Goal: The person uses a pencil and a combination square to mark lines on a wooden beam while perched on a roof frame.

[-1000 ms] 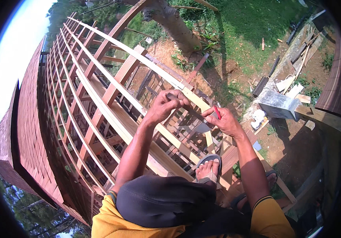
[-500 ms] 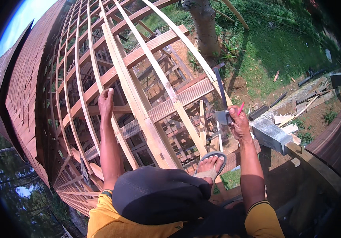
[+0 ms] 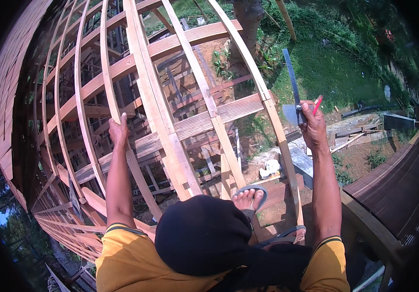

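Note:
My left hand (image 3: pixel 119 129) grips a thin wooden batten (image 3: pixel 109 92) on the left part of the curved roof frame. Out to the right, my right hand (image 3: pixel 312 124) is raised, closed round a metal angle tool (image 3: pixel 290 79) with a long straight blade and a rounded plate, along with a red pencil (image 3: pixel 318 103). Near my right hand a curved batten (image 3: pixel 282 136) crosses a ridged cross beam (image 3: pixel 236 110). My sandalled foot (image 3: pixel 248 199) rests on the timbers below, beside a large dark cloth-covered shape (image 3: pixel 202 233).
Open gaps between the timbers show the ground far below. A shingled roof (image 3: pixel 9 97) rises at the left, with a brown roof edge (image 3: pixel 389 170) at the right. A tree trunk (image 3: pixel 243 19) stands beyond the frame. Scrap boards (image 3: pixel 358 131) and a metal piece (image 3: pixel 397 121) lie at the right.
My hands have parted: the left moved down and left onto a batten, while the right moved up and right with the metal tool and pencil. The view has swung round over the frame.

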Available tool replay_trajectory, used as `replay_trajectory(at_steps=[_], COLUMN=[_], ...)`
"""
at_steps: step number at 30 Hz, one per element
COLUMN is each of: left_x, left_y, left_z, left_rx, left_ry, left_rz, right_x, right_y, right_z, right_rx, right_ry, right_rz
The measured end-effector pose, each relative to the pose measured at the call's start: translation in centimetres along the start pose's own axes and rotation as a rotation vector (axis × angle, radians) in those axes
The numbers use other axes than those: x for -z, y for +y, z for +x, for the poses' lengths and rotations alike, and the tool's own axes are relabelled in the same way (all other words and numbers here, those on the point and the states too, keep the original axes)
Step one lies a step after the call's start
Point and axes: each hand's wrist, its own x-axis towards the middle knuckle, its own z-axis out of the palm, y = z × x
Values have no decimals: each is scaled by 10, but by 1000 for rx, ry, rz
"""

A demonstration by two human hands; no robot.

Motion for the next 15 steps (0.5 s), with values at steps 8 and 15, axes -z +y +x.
replay_trajectory(at_steps=[8, 15], left_x=[11, 3], left_y=[-26, -13], left_z=[12, 14], left_rx=[-206, -252], left_ry=[314, 274], left_rz=[423, 46], right_x=[-95, -217], right_y=[-81, -213], right_z=[99, 194], right_rx=[78, 383], right_ry=[-160, -222], right_rz=[-374, -552])
